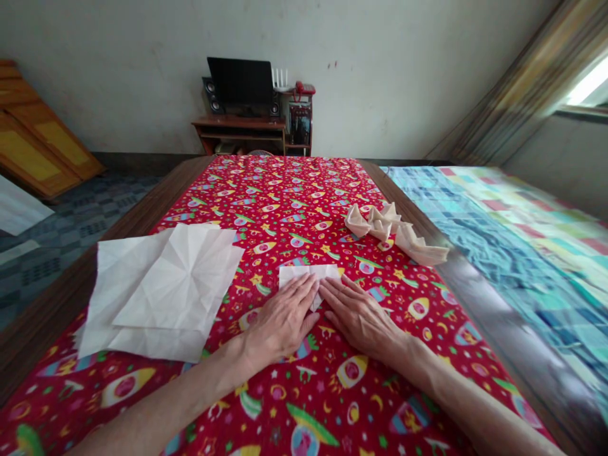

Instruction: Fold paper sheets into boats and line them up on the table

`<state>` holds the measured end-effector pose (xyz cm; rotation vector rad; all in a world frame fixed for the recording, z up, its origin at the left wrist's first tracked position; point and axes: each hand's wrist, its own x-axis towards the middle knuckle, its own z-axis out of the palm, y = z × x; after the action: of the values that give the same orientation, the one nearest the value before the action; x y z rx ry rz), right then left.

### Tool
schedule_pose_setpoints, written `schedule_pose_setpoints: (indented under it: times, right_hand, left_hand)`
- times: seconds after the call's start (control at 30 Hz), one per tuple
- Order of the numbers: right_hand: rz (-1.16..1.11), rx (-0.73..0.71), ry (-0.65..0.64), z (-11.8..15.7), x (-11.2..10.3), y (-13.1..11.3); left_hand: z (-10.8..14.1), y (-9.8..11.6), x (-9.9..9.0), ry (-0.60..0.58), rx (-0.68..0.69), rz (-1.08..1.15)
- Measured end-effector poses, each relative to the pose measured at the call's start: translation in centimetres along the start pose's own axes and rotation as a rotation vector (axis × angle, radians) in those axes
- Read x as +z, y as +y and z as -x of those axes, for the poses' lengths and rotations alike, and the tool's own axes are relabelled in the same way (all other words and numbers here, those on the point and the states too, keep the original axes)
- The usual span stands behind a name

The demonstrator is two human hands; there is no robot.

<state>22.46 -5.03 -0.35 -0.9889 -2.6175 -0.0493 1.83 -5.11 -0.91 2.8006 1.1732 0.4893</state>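
A small folded piece of white paper (311, 271) lies on the red patterned cloth in front of me. My left hand (285, 313) rests flat on its left part, fingers stretched out and pointing away from me. On its right part my right hand (358, 313) lies flat too, with the fingers extended. The fingertips of both hands nearly meet over the paper's middle. Most of the paper's lower part is hidden under the hands; its far edge shows above the fingers.
Large creased sheets of white paper (156, 285) lie overlapping at the left. Several folded paper shapes (380, 221) stand near the right edge of the red cloth (294, 190). Beyond are a desk with a monitor (242, 82), a wooden cabinet (42, 133), and a bed (503, 234) on the right.
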Motion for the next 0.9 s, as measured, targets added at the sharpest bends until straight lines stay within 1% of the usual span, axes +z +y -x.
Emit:
schedule_pose_setpoints:
  times: [0.17,0.43,0.67,0.8,0.9]
  right_hand:
    - [0.003,0.028,0.001,0.0,-0.4,0.0]
    - [0.036,0.07,0.081,0.7,-0.8,0.8]
    - [0.04,0.12,0.07,0.9,-0.3,1.2]
    - [0.026,0.14,0.126,0.8,0.1,1.1]
    - [0.018,0.131,0.19,0.3,0.2,1.2]
  left_hand:
    - [0.2,-0.7,-0.3,-0.051,0.019,-0.026]
    - [1.1,-1.5,-0.9,-0.016,0.03,-0.061]
    - [3.1,-2.7,-1.3,-0.008,-0.05,-0.137]
    - [4.0,-3.4,-1.4,0.047,-0.072,-0.14]
    - [3.3,-4.0,-1.5,0.14,-0.108,-0.073]
